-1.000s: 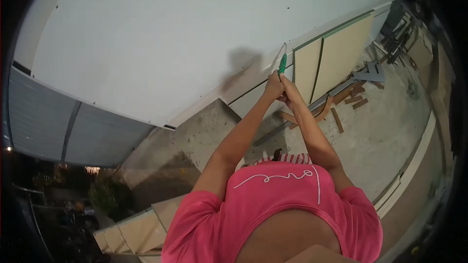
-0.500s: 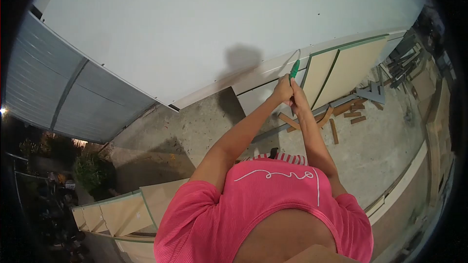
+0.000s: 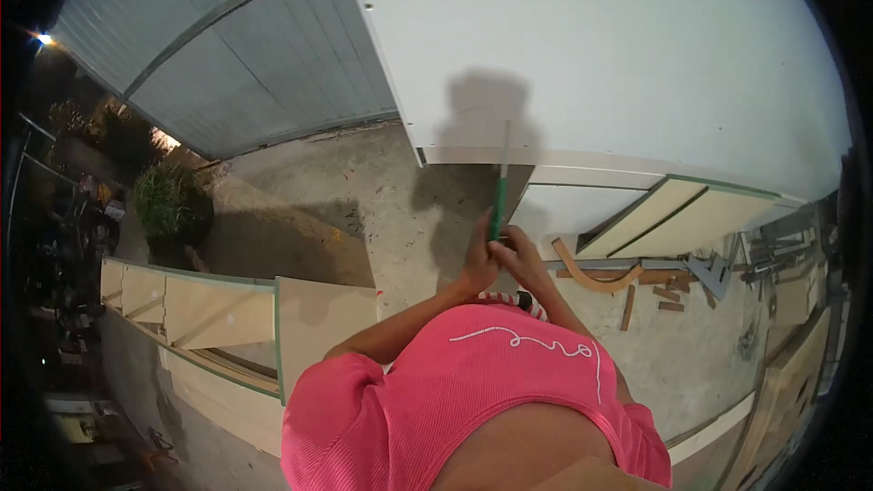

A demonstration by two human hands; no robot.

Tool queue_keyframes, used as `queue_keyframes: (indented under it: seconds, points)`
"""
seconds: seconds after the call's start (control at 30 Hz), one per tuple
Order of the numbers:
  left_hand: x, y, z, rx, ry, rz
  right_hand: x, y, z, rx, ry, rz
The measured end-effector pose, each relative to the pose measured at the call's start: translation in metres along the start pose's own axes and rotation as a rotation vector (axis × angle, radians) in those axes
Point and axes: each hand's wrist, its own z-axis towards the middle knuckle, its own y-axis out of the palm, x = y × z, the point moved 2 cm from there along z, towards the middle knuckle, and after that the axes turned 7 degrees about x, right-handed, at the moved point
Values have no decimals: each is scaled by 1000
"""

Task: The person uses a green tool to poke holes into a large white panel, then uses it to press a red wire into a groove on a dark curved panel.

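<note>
Both my hands are raised in front of my pink shirt and hold a green-handled screwdriver [image 3: 497,205]. My left hand [image 3: 476,263] wraps the lower part of the handle. Just to its right, my right hand [image 3: 519,255] also grips the handle. The thin metal shaft points straight up, its tip near the lower edge of a large white panel [image 3: 600,45] that leans against stacked boards. The shadow of the hands falls on that panel.
Beige boards with green edging [image 3: 673,214] lean behind the white panel. Wood offcuts and a curved piece [image 3: 591,275] lie on the concrete floor. More beige panels [image 3: 209,309] stand at the left. A corrugated metal wall [image 3: 236,45] and a plant [image 3: 168,205] are at the upper left.
The view swung round, and my hands with the screwdriver came down and closer to my chest, away from the panel's edge. The tool now points straight up instead of leaning right.
</note>
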Motion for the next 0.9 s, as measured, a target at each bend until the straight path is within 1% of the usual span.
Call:
queue_keyframes:
  seconds: [0.07, 0.1, 0.13, 0.17, 0.2, 0.23, 0.27, 0.3, 0.33, 0.4, 0.43, 0.5, 0.57, 0.6, 0.63, 0.7, 0.73, 0.77, 0.8, 0.83, 0.9]
  points:
    - [19, -31, -5, 142, -23, -182, -21, 34, 7, -110, -97, -135]
    - [19, -41, -5, 148, -23, -184, -35, 48, 10, -137, -69, -79]
    - [17, -52, -6, 199, -77, -221, -38, 59, 15, -144, -67, -83]
    - [15, -62, -7, 251, -131, -259, -39, 69, 20, -175, -2, -118]
    - [13, -70, -7, 261, -133, -263, -39, 79, 23, -207, 63, -154]
    - [11, -76, -7, 263, -189, -240, -39, 87, 25, -215, 65, -161]
    - [7, -81, -8, 262, -249, -219, -39, 92, 25, -210, 111, -99]
    - [5, -85, -8, 266, -252, -226, -38, 97, 26, -201, 154, -39]
    - [2, -89, -6, 259, -249, -217, -33, 101, 29, -200, 158, -45]
    - [1, -96, -5, 241, -248, -209, -26, 107, 34, -192, 140, -151]
    - [2, -99, -6, 229, -278, -196, -27, 109, 32, -181, 144, -149]
    - [-1, -103, -6, 195, -307, -182, -31, 113, 28, -162, 207, -20]
    - [-10, -107, -6, 170, -240, -195, -28, 118, 27, -137, 230, 4]
    - [-10, -109, -6, 148, -242, -194, -25, 120, 26, -131, 251, 25]
    - [-11, -111, -6, 146, -252, -200, -22, 122, 25, -111, 253, 31]
    - [-13, -112, -7, 120, -267, -204, -17, 122, 23, -49, 187, 1]
    - [-12, -111, -7, 107, -237, -135, -12, 120, 22, -24, 191, 10]
    - [-10, -109, -5, 85, -202, -66, -7, 117, 21, -21, 145, -37]
    - [-15, -105, -5, 36, -197, -65, -6, 111, 18, -5, 98, -82]
    - [-25, -102, -7, -8, -161, -39, -7, 103, 13, 53, 98, -69]
    - [-40, -90, -1, -94, -81, -6, -12, 91, 7, 45, 163, -120]
